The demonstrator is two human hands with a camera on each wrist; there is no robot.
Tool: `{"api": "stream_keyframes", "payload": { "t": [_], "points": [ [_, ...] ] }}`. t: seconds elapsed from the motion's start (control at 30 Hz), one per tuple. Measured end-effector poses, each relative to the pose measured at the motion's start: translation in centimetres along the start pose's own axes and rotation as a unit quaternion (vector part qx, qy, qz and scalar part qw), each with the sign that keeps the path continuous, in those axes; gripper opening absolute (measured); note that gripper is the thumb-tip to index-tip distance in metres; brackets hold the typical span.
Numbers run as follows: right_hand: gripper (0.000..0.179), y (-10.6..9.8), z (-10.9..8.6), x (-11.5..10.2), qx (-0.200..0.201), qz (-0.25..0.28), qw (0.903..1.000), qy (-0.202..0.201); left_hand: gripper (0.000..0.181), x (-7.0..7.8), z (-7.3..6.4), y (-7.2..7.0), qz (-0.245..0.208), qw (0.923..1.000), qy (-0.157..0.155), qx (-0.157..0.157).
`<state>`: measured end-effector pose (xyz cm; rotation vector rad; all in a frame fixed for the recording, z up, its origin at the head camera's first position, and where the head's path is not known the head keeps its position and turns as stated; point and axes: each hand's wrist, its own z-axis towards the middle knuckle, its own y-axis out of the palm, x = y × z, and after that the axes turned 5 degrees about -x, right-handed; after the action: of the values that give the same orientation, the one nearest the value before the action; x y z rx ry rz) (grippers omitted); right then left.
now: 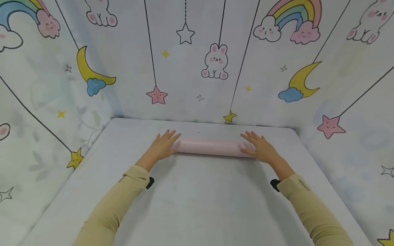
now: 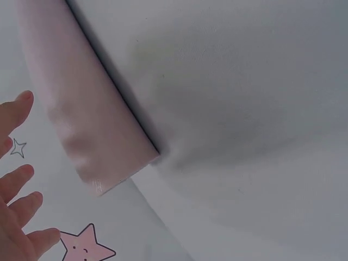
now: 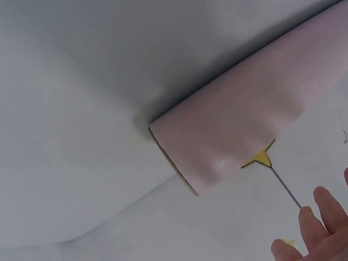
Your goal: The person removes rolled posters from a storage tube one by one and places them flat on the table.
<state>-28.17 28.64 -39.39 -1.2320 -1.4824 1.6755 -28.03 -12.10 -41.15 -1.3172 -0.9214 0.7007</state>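
Note:
A smooth pink roll (image 1: 212,147) lies crosswise near the back of the white table. Over its left end my left hand (image 1: 164,145) is spread with straight fingers. My right hand (image 1: 261,147) is likewise spread at the right end, overlapping it in the head view. In the left wrist view, a gap shows between the fingertips (image 2: 24,169) and the roll (image 2: 92,103). The right wrist view shows the roll's far end (image 3: 201,147) with a thin tan edge, and the fingers (image 3: 312,225) apart from it. Neither hand grips anything.
The white table (image 1: 197,198) has rounded back corners. Behind it and along both sides hangs a pale backdrop (image 1: 129,68) printed with rabbits, stars, moons and rainbows. A small black device (image 1: 150,182) sits at the left wrist, another (image 1: 275,185) at the right.

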Motion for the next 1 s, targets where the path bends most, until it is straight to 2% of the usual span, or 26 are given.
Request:
{"api": "stream_keyframes", "payload": {
  "t": [0.37, 0.5, 0.73, 1.0],
  "points": [
    [0.071, 1.3, 0.6, 0.4, -0.002, 0.009, 0.9998, -0.015, 0.075, -0.3, 1.1, 1.7, -0.009, 0.9992, -0.015, -0.036],
    [0.07, 1.6, 1.1, 0.2, 0.001, 0.013, 0.9995, -0.028, 0.076, -0.3, 1.0, 1.7, -0.015, 0.9991, -0.021, -0.035],
    [0.065, 2.2, 1.3, 0.5, -0.008, 0.026, 0.9993, -0.026, 0.076, -0.3, 1.2, 1.5, -0.011, 0.9992, -0.022, -0.03],
    [0.064, 3.1, 1.6, 1.3, -0.013, 0.001, 0.9997, -0.02, 0.078, -0.2, 1.5, 2.0, -0.003, 0.9991, -0.018, -0.039]
  ]
}}
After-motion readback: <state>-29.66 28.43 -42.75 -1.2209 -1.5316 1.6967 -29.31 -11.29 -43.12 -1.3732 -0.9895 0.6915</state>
